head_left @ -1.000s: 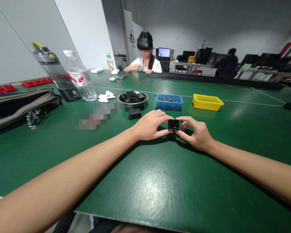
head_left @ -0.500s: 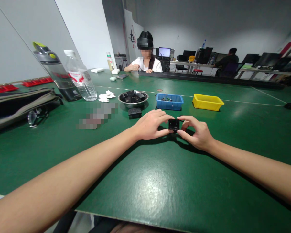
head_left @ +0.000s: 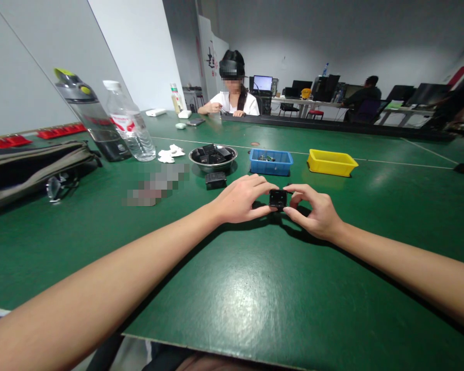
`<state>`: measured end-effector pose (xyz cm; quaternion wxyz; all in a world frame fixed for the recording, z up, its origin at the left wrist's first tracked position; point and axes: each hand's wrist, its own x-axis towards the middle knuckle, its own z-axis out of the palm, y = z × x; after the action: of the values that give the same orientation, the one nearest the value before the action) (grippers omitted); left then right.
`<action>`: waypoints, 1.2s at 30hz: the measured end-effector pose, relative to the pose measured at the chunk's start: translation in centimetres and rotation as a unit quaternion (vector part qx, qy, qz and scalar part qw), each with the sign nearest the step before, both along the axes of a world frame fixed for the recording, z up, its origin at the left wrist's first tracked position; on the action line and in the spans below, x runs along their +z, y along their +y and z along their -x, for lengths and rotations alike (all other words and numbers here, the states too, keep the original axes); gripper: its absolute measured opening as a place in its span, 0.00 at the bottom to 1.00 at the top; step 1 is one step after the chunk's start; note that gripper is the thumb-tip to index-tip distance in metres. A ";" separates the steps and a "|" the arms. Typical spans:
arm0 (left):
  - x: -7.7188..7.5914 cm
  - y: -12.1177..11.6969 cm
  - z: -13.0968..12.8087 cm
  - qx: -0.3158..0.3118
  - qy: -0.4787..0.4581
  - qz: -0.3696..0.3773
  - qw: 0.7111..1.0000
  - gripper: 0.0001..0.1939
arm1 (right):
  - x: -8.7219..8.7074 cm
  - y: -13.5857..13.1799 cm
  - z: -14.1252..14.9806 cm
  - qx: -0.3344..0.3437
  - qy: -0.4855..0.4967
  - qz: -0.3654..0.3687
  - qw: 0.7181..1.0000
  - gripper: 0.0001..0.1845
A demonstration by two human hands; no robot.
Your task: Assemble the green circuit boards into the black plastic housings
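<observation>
A small black square plastic housing (head_left: 278,199) stands between my two hands, its hollow face with a few bright spots turned toward me. My left hand (head_left: 244,200) pinches it from the left, fingers on the upper edge and thumb at the lower corner. From the right, my right hand (head_left: 315,211) grips its edge between thumb and fingertips. Just beyond my left hand lies another black plastic box (head_left: 215,180). Behind that, a metal bowl (head_left: 212,168) holds several similar black pieces. A blue tray (head_left: 271,166) with small mixed parts sits past the housing.
A yellow tray (head_left: 332,164) is at the right on the green table (head_left: 232,288). At the left stand a water bottle (head_left: 128,123) and a grey sports bottle (head_left: 90,116), near a bag (head_left: 34,167) and glasses (head_left: 58,186). Across the table sits a person (head_left: 235,100).
Both hands keep their hold on the black housing, with hardly any movement. The whole view has shifted very slightly. At the far right edge, a dark-clothed person's arm has come into view.
</observation>
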<state>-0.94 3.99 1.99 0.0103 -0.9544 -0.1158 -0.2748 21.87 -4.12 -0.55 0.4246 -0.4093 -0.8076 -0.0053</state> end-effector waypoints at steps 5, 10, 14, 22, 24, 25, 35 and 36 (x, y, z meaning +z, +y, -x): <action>0.0 -0.1 0.0 0.002 0.001 0.000 1.000 0.20 | 0.1 0.0 0.0 0.003 -0.001 -0.007 1.000 0.17; -0.1 -0.1 0.0 -0.009 -0.011 -0.003 1.000 0.18 | 0.1 0.0 0.0 0.004 0.001 -0.012 1.000 0.17; -0.2 -0.2 -0.1 -0.029 -0.053 0.007 0.998 0.16 | 0.1 0.2 0.1 0.007 -0.004 -0.018 1.000 0.16; -0.7 -0.8 -0.3 -0.005 -0.092 0.084 0.992 0.15 | 0.0 0.5 0.0 0.003 -0.044 -0.009 0.999 0.15; -0.6 -0.7 -0.3 0.009 -0.095 0.088 0.992 0.14 | 0.0 0.4 0.0 0.005 -0.026 -0.004 1.000 0.17; -0.5 -0.7 -0.3 0.014 -0.090 0.082 0.992 0.14 | -0.1 0.4 0.0 0.008 -0.017 -0.002 1.000 0.19; -0.4 -0.5 -0.3 -0.006 -0.040 0.011 0.999 0.13 | 0.0 0.4 -0.1 0.034 -0.038 -0.019 0.999 0.19; -0.4 -0.5 -0.3 -0.006 -0.038 0.009 0.999 0.12 | 0.0 0.4 -0.1 0.029 -0.039 -0.021 0.999 0.18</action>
<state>-0.59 3.47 1.59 -0.0042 -0.9440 -0.1133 -0.3097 21.95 -3.69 -0.55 0.4009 -0.3759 -0.8351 -0.0257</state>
